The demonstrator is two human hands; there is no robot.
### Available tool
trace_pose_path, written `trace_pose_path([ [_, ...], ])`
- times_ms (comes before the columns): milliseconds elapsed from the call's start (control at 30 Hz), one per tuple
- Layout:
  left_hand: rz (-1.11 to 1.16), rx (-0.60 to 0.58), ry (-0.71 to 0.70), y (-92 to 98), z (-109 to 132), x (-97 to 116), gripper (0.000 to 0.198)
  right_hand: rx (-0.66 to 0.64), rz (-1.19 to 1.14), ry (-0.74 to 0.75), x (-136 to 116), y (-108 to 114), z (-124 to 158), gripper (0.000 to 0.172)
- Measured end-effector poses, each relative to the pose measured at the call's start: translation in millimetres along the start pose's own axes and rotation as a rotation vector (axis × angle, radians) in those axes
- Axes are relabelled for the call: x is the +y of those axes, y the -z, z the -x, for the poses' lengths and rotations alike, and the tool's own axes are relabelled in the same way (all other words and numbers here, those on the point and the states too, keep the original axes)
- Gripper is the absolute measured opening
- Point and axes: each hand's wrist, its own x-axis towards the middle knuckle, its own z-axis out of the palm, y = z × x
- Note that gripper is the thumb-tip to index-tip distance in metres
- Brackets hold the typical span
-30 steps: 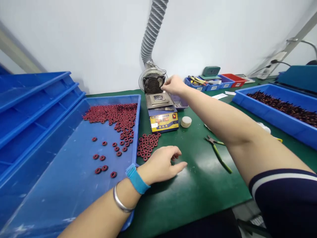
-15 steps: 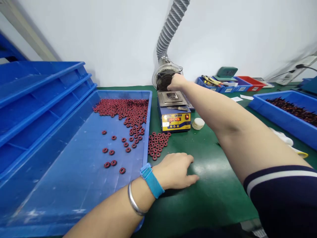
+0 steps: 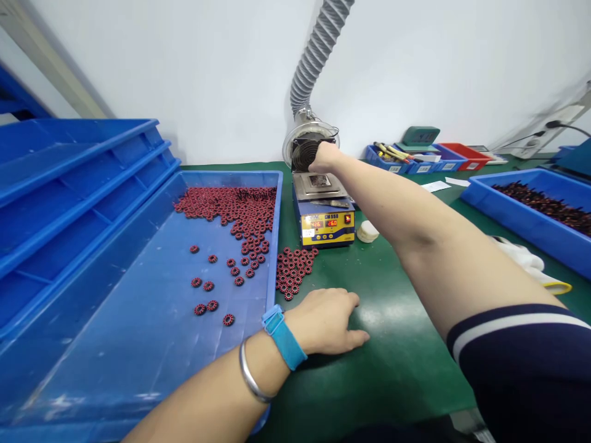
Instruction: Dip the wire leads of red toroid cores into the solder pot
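Note:
My left hand [image 3: 329, 320] rests on the green table, thumb and forefinger apart, with nothing seen in it. A teal wrist strap and a silver bangle are on that wrist. My right hand [image 3: 324, 157] reaches out above the solder pot [image 3: 327, 227], a blue and yellow unit with red digits. Its fingers are closed together; what they hold, if anything, is hidden. Just below that hand lies the pot's metal top with a small square opening. Beside the pot, a cluster of small red and black toothed rings [image 3: 294, 271] lies on the table.
A large blue tray [image 3: 138, 326] holds many such rings. More blue trays [image 3: 83, 178] are stacked left. A fan and grey duct [image 3: 316, 55] stand behind the pot. Right are a white round tub [image 3: 367, 232], small bins [image 3: 455, 157], gloves [image 3: 517, 255] and a blue tray [image 3: 521, 212] of dark copper-coloured parts.
My right hand has shifted very slightly left and down in the view, still above the solder pot. The red digits differ. My left hand stays in place.

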Motion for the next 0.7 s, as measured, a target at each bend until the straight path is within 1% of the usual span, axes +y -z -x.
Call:
trace_pose_path([
  [100,0.010,0.007,0.004,1.0,-0.8,-0.7,0.045,0.000,-0.030,-0.089,-4.4,15.9,7.2,0.035],
  [167,0.021,0.013,0.006,1.2,-1.1,-1.7,0.044,-0.003,-0.176,-0.134,-6.3,28.2,14.9,0.033],
  [267,0.052,0.035,-0.002,-0.4,-1.3,-4.0,0.047,-0.050,-0.470,-0.198,-3.7,42.0,29.9,0.020],
  [333,0.093,0.084,-0.011,-2.1,-2.5,-5.7,0.048,-0.094,-0.634,-0.231,1.0,47.0,43.5,0.021],
  [400,0.185,0.187,-0.006,-3.3,-5.4,-7.0,0.045,-0.147,-0.799,-0.255,6.2,49.5,62.5,0.025],
  [433,0.267,0.264,0.012,-3.3,-7.5,-7.3,0.043,-0.174,-0.890,-0.260,8.5,49.9,75.0,0.026],
  [500,0.506,0.441,0.075,-1.8,-12.3,-7.2,0.038,-0.215,-1.053,-0.251,11.7,48.4,106.7,0.027],
  [567,0.792,0.605,0.156,1.5,-16.7,-6.5,0.038,-0.215,-1.128,-0.215,13.5,42.3,145.9,0.029],
  [633,1.033,0.700,0.214,5.1,-19.2,-5.7,0.040,-0.159,-1.179,-0.129,14.3,31.2,188.5,0.032],
  [667,1.122,0.721,0.225,6.4,-19.6,-5.3,0.042,-0.135,-1.187,-0.109,14.5,24.3,209.2,0.033],
  [700,1.189,0.725,0.227,7.2,-19.6,-5.1,0.043,-0.072,-1.192,-0.064,14.5,17.1,228.3,0.033],
])
